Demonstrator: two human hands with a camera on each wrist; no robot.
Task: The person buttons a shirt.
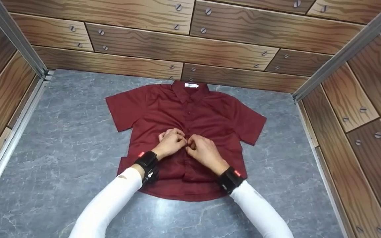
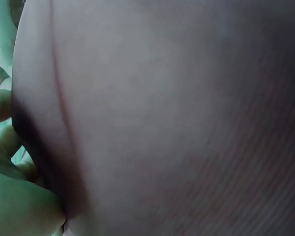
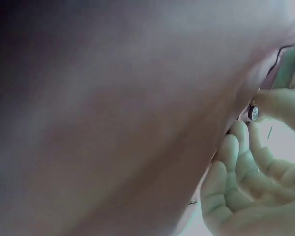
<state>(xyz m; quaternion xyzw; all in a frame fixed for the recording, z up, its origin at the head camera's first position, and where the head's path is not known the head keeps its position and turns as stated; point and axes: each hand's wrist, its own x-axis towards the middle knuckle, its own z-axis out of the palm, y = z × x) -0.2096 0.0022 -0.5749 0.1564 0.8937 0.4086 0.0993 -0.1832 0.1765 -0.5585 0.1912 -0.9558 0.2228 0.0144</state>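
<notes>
A dark red short-sleeved button-up shirt (image 1: 164,109) lies front side up with its collar at the far end. Both hands meet at the middle of its front placket. The left hand (image 1: 171,142) pinches the fabric on the left of the placket, fingers bent. Just across from it, the right hand (image 1: 205,151) pinches the placket edge between thumb and fingertips. A small round button (image 3: 253,113) shows beside a thumb in the right wrist view. Close-up shirt cloth (image 2: 162,108) fills most of the left wrist view, and the fingertips there are partly hidden behind it.
The shirt lies on a grey marbled table surface (image 1: 68,132). Wood-patterned panels (image 1: 137,43) stand behind it and along both sides, with metal rails (image 1: 15,36) at the corners. The shirt's collar reaches close to the back panel.
</notes>
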